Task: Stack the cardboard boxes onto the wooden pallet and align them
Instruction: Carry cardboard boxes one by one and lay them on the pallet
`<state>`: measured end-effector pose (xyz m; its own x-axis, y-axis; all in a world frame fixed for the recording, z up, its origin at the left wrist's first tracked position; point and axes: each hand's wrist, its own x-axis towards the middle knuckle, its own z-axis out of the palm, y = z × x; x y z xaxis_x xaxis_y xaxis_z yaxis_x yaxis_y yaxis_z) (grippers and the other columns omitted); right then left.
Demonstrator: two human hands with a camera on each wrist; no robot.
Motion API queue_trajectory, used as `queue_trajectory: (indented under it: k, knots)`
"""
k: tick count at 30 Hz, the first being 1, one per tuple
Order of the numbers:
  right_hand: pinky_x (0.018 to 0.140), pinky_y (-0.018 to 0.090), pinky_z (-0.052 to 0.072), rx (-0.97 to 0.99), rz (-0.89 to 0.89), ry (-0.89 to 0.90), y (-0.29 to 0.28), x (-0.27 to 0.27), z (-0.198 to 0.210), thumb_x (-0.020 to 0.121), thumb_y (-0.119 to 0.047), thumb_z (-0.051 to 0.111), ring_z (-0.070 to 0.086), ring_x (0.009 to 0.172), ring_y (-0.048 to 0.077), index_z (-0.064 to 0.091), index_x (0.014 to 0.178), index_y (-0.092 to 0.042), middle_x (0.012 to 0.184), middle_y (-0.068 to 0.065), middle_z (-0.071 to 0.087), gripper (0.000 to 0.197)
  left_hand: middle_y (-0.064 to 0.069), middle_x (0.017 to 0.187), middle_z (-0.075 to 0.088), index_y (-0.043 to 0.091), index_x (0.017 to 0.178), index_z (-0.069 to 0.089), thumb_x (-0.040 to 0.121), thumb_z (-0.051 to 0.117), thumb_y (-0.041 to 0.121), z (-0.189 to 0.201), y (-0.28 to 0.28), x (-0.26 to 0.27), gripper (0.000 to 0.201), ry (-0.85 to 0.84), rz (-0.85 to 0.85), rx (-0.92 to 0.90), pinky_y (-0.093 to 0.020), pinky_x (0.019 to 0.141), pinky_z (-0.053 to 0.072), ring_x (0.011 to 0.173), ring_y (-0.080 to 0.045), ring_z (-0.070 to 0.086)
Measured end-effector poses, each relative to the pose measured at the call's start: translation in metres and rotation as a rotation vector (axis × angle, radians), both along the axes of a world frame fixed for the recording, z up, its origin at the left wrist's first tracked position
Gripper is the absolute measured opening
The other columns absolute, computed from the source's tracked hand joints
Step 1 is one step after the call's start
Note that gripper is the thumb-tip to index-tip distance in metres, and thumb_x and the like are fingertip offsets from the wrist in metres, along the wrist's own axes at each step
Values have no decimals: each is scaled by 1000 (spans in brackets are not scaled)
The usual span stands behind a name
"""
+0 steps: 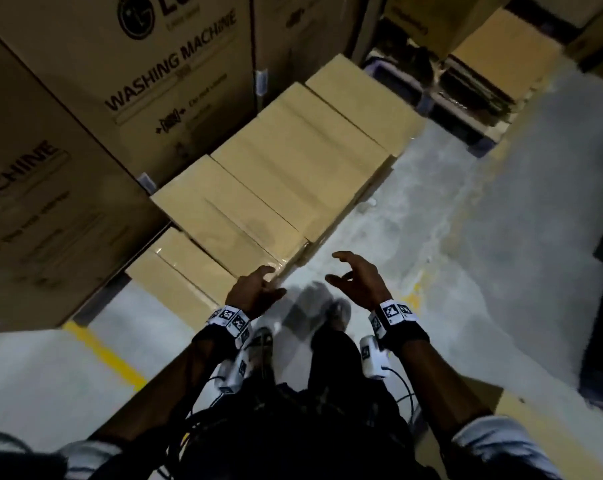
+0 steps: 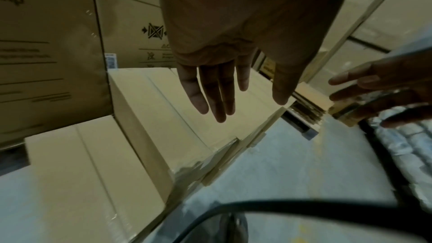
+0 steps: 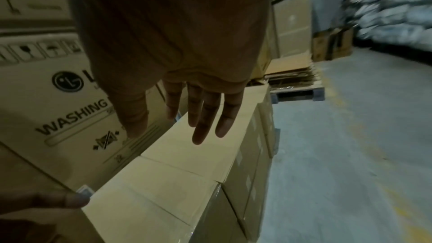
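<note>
Your left hand [image 1: 255,289] and right hand [image 1: 357,280] hang empty over the floor [image 1: 431,237], fingers [image 2: 210,90] spread loosely and pinching nothing. Just ahead of your fingers runs the row of plain cardboard boxes [image 1: 293,161], stacked beside the washing machine cartons [image 1: 161,74]. Beyond your right fingers sits a pallet [image 3: 297,92] bearing flattened cardboard.

The plain boxes [image 1: 286,174] are matt tan cardboard, smooth on top, their seams closed with clear glossy tape that glints at the near edges. The big washing machine cartons [image 1: 147,81] are duller brown cardboard printed in black ink. The floor [image 1: 466,237] is rough grey concrete with worn yellow paint lines. The pallet [image 3: 297,90] looks like pale bare wood under flattened cardboard sheets.
</note>
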<state>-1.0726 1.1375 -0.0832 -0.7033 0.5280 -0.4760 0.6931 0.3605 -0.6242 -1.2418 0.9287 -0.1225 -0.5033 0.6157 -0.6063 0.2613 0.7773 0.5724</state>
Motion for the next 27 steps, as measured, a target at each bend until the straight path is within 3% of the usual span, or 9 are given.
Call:
queue_trajectory:
  k: [4, 8, 13, 18, 21, 24, 27]
  knots:
    - [103, 47, 51, -88, 162, -112, 64, -60, -40, 91, -35, 76, 65, 116, 28, 54, 144, -28, 144, 3, 57, 58, -11, 124, 72, 26, 144, 50, 94, 71, 47, -21, 29, -12, 58, 12, 39, -117, -38, 89, 54, 114, -37, 66]
    - [109, 36, 42, -109, 420, -236, 113, -120, -99, 94, -39, 73, 53, 134, 27, 46, 152, -23, 150, 5, 54, 66, -5, 137, 66, 27, 150, 45, 95, 71, 42, -53, 61, -24, 63, -12, 199, -257, -37, 96, 50, 125, -32, 61]
    - [109, 39, 43, -105, 754, -386, 152, -176, -179, 92, -43, 72, 48, 138, 28, 41, 153, -22, 154, 6, 46, 72, -10, 127, 71, 26, 150, 45, 93, 72, 46, -101, 89, -33, 66, -51, 443, -347, -39, 92, 53, 119, -33, 65]
    - [111, 39, 40, 10, 814, -217, 154, -213, -236, 93, -36, 73, 48, 138, 26, 38, 155, -22, 159, 5, 41, 73, -19, 130, 68, 18, 153, 43, 91, 75, 43, -156, 105, -34, 75, -33, 743, -390, -43, 95, 52, 120, -40, 63]
    - [113, 48, 39, 44, 861, -163, 144, -218, -271, 95, -35, 68, 44, 142, 31, 33, 159, -22, 163, 8, 36, 75, -19, 147, 54, 19, 159, 33, 87, 76, 51, -198, 115, -33, 89, -12, 896, -326, -48, 100, 51, 130, -41, 56]
    - [110, 55, 42, 142, 850, -97, 131, -206, -300, 93, -38, 67, 44, 142, 37, 37, 159, -21, 161, 13, 38, 74, -16, 163, 30, 31, 159, 26, 82, 73, 66, -236, 122, -31, 97, 4, 921, -377, -58, 100, 51, 133, -46, 51]
    - [111, 57, 40, 241, 811, -15, 115, -192, -312, 88, -35, 67, 38, 147, 37, 44, 154, -18, 163, 15, 37, 72, -16, 161, 23, 36, 152, 27, 73, 59, 84, -252, 130, -26, 98, 33, 927, -451, -66, 97, 48, 136, -47, 41]
